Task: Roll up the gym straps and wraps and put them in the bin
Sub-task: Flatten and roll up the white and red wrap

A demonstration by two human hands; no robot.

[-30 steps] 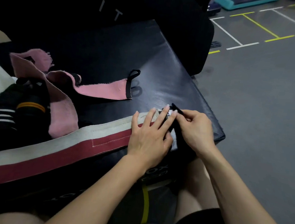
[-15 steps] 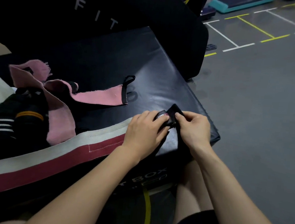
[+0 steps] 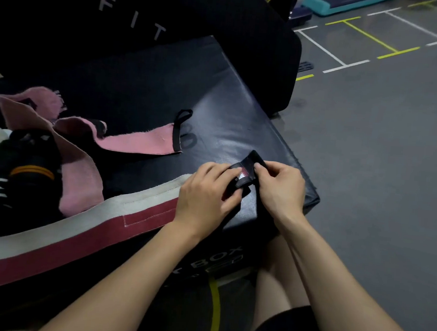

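Head view: both hands meet at the near right corner of a black padded box marked "BOX" on its front. Left hand and right hand each pinch the rolled end of a red-and-white wrap (its small label is unreadable), which trails left. Beyond lie a pink wrap and a pad lettered "FIT".

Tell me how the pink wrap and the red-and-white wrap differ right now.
The pink wrap is one colour; the red-and-white wrap has two lengthwise bands.
The pink wrap lies loose and folded, untouched; the red-and-white wrap lies stretched out straight, its end gripped by the left hand and right hand.
Both lie on the black box.
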